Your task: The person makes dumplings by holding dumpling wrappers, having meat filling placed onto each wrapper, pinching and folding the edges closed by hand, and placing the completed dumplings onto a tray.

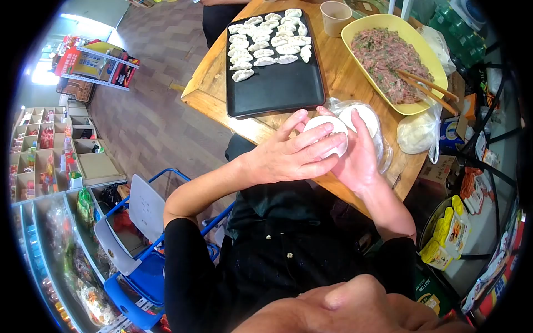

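Note:
A round white dough wrapper (pixel 340 145) is held between both hands near the table's front edge. My left hand (pixel 297 151) lies over it with bent fingers pressed to its face. My right hand (pixel 358 158) supports it from below and from the right, thumb raised. Whether filling lies on the wrapper cannot be made out behind the fingers. Just behind my right hand, more round wrappers (pixel 363 123) rest in clear plastic. A black tray (pixel 272 89) bears rows of folded dumplings (pixel 269 40). In the yellow bowl (pixel 355 62), wooden chopsticks (pixel 425 86) rest on minced filling (pixel 386 58).
A paper cup (pixel 335 19) stands at the wooden table's (pixel 206 77) far side. A knotted plastic bag (pixel 417 133) sits at its right edge. Left are a blue-framed chair (pixel 145 213) and goods shelves (pixel 50 144); boxes (pixel 438 169) stand right. Another person's dark-clothed leg (pixel 216 22) shows beyond the tray.

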Available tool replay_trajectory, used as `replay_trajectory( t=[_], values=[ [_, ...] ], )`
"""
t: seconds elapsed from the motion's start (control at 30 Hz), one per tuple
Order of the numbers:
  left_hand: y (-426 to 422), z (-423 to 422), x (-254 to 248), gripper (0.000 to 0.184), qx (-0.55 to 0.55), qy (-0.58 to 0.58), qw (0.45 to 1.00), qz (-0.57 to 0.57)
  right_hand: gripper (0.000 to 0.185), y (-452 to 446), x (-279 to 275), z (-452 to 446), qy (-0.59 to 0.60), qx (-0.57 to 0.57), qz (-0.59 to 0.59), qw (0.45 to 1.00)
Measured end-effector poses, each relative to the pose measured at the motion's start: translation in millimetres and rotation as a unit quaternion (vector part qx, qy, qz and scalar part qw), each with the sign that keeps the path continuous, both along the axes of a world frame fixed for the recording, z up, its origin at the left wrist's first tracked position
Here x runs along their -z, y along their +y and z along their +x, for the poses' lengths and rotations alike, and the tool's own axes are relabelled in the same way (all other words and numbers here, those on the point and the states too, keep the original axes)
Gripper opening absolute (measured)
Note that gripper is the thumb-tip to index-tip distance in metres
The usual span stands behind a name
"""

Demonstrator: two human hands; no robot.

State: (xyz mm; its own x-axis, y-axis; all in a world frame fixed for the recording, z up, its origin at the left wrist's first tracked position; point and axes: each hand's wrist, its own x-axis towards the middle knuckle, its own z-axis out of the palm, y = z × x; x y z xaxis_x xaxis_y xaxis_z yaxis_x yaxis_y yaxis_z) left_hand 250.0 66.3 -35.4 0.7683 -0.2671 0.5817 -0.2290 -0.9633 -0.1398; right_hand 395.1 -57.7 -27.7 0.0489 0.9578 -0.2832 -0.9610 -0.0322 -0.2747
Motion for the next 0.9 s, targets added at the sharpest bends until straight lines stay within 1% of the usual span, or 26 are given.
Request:
replay_trajectory(
  t=[0.17, 0.37, 0.43, 0.47, 0.5, 0.57, 0.6, 0.63, 0.7, 0.77, 0.83, 0.9],
  values=[
    [-3.4, -1.3, 5.2, 0.040, -0.011, 0.008, 1.000, 0.015, 0.058, -0.1, 0.3, 1.0, -0.003, -0.012, -0.002, 1.000],
    [-1.9, 1.7, 16.2, 0.040, -0.018, -0.030, 0.999, -0.001, 0.052, 3.1, -0.6, -0.4, -0.024, 0.003, -0.002, 1.000],
    [2.2, -2.0, 17.3, 0.042, -0.025, -0.031, 0.997, -0.071, 0.049, 6.0, 3.7, 1.1, -0.040, 0.018, -0.035, 0.998],
    [0.4, -5.9, 17.4, 0.047, -0.026, -0.029, 0.987, -0.158, 0.046, 5.5, 8.1, 2.8, 0.014, 0.028, -0.011, 0.999],
    [1.2, -9.4, 20.2, 0.047, -0.027, -0.029, 0.987, -0.159, 0.046, 6.8, 7.8, 2.7, 0.014, 0.028, -0.011, 0.999],
    [3.4, -17.2, 31.9, 0.053, -0.072, -0.080, 0.970, -0.220, 0.045, 10.0, 6.3, 0.9, 0.041, 0.041, 0.030, 0.998],
    [2.9, -18.1, 34.6, 0.054, -0.082, -0.101, 0.972, -0.197, 0.045, 10.6, 6.0, -0.7, 0.043, 0.039, 0.028, 0.998],
    [2.9, -18.8, 36.8, 0.054, -0.086, -0.101, 0.971, -0.197, 0.044, 10.7, 5.3, -2.1, 0.048, 0.041, 0.016, 0.998],
    [3.7, -19.0, 38.9, 0.047, -0.088, -0.118, 0.974, -0.174, 0.043, 10.7, 7.9, -2.6, 0.054, 0.042, 0.003, 0.998],
    [3.9, -17.5, 38.8, 0.044, -0.089, -0.114, 0.974, -0.176, 0.044, 9.3, 17.1, -0.4, 0.100, 0.015, 0.047, 0.994],
    [3.4, -14.0, 38.6, 0.043, -0.087, -0.131, 0.972, -0.173, 0.045, 9.8, 22.3, -1.1, 0.080, 0.008, 0.061, 0.995],
    [2.1, -14.4, 35.5, 0.042, -0.083, -0.123, 0.974, -0.170, 0.045, 10.4, 21.9, -2.4, 0.060, 0.003, 0.076, 0.995]
  ],
)
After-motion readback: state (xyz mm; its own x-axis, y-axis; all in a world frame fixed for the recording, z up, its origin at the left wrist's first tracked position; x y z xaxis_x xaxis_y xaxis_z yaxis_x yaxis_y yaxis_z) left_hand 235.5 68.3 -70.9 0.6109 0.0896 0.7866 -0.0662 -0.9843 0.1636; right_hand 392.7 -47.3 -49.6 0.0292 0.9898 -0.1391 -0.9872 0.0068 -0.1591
